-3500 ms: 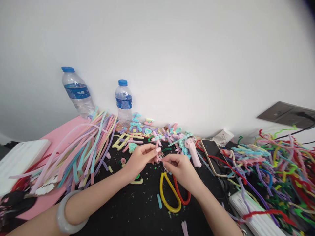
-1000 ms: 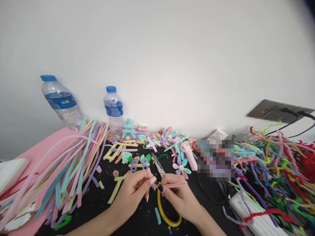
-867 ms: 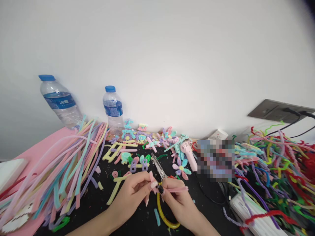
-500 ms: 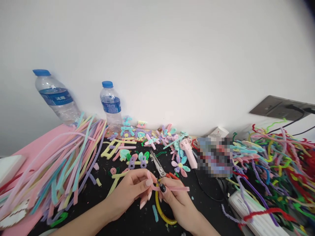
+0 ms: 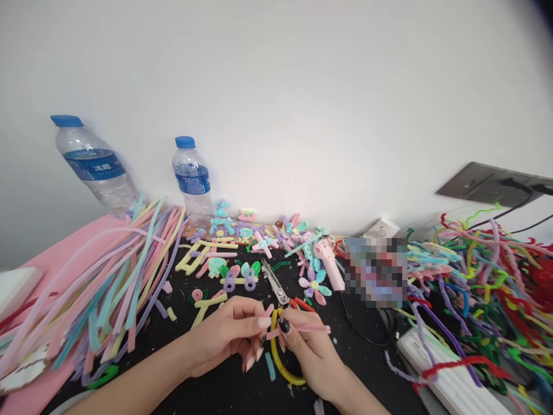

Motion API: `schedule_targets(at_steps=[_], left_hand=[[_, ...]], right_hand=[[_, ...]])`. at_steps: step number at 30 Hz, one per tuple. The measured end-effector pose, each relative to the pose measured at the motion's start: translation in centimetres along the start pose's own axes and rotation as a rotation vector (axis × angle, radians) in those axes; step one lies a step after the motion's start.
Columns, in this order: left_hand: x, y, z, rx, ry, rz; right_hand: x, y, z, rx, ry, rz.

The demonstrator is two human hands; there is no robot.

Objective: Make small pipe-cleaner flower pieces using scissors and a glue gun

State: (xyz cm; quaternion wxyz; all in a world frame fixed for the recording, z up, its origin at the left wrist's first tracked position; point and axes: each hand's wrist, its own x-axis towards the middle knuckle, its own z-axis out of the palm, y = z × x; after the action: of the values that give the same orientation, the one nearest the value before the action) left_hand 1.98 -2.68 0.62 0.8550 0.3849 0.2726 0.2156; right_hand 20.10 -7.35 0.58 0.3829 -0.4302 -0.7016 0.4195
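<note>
A pink fuzzy stem (image 5: 313, 328) is pinched between the thumb and fingers of my right hand (image 5: 309, 346), its two ends pointing right. My left hand (image 5: 231, 334) is closed on the stem's left part, just left of my right hand. Behind my hands lie scissors (image 5: 280, 295) with silver blades and red-orange grips, partly covered by my right hand. A yellow ring (image 5: 283, 369) shows below and between the hands. Finished-looking shapes with purple loops and green leaves (image 5: 239, 279) lie beyond my left hand, and a pastel flower (image 5: 315, 284) lies beyond my right.
Long pastel stems (image 5: 125, 276) are heaped at left on a pink board (image 5: 82, 239). Two bottles (image 5: 93, 164) (image 5: 192, 178) lean near the wall. A pink tool (image 5: 329, 265) with a cord, a white power strip (image 5: 449, 374) and tangled coloured stems (image 5: 488, 288) lie at right.
The loop at the stem's left end looks narrower between my fingers. My left hand has turned slightly, and the whole view has shifted a little.
</note>
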Motion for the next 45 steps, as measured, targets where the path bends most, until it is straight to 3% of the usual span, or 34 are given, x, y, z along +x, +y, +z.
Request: schedule_targets(at_steps=[4, 10, 18, 23, 29, 33, 37, 41, 45], left_hand=[[0.1, 0.1, 0.3, 0.03, 0.034, 0.032], [0.3, 0.4, 0.8, 0.158, 0.207, 0.169], [0.3, 0.2, 0.8, 0.258, 0.336, 0.251], [0.3, 0.0, 0.9, 0.324, 0.421, 0.259], [0.2, 0.4, 1.0, 0.378, 0.325, 0.268], [-0.1, 0.5, 1.2, 0.425, 0.273, 0.191], [-0.1, 0.4, 1.2, 0.423, 0.228, 0.162], [-0.1, 0.5, 1.0, 0.402, 0.219, 0.174], [-0.1, 0.7, 0.8, 0.211, 0.175, 0.098]], right_hand=[[0.2, -0.4, -0.1, -0.022, 0.048, -0.025], [0.4, -0.9, -0.3, -0.034, 0.043, -0.035], [0.5, -0.7, -0.1, -0.063, 0.031, 0.004], [0.5, -0.6, 0.0, -0.103, 0.064, -0.064], [0.6, -0.4, -0.1, -0.16, 0.288, -0.172], [0.8, -0.6, -0.4, -0.151, 0.298, -0.214], [0.8, -0.5, -0.4, -0.062, 0.26, -0.149], [0.7, -0.2, -0.4, -0.002, 0.34, -0.053], [0.8, 0.0, -0.5, 0.161, 0.403, 0.044]])
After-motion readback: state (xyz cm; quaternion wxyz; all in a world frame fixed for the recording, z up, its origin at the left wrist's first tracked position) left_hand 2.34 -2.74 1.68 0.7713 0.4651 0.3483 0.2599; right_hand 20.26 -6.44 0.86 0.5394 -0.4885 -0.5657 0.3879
